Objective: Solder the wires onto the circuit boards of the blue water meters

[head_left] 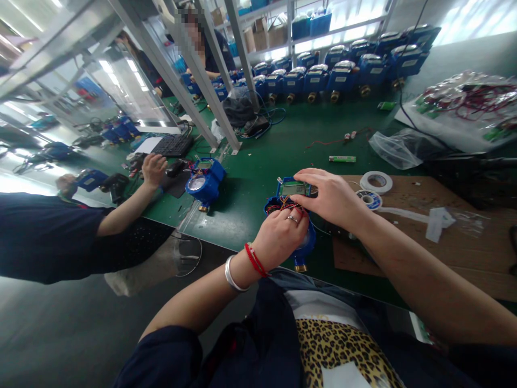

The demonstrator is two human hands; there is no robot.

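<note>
A blue water meter (309,243) with a brass fitting at its lower end lies on the green bench in front of me. Its upper part holds a circuit board with a small LCD display (293,189), on which digits show. My right hand (333,196) grips the display board's right side between thumb and fingers. Over the open housing, my left hand (280,237) is closed, its curled fingers at thin red and yellow wires (285,202). Those fingertips are partly hidden. My left hand also covers much of the meter's middle.
A second opened meter (204,180) sits to the left, beside a co-worker's hand (154,170). On the right are a tape roll (376,182), a solder spool (368,199), cardboard (407,248) and a green battery (342,159). Several blue meters (316,78) line the back.
</note>
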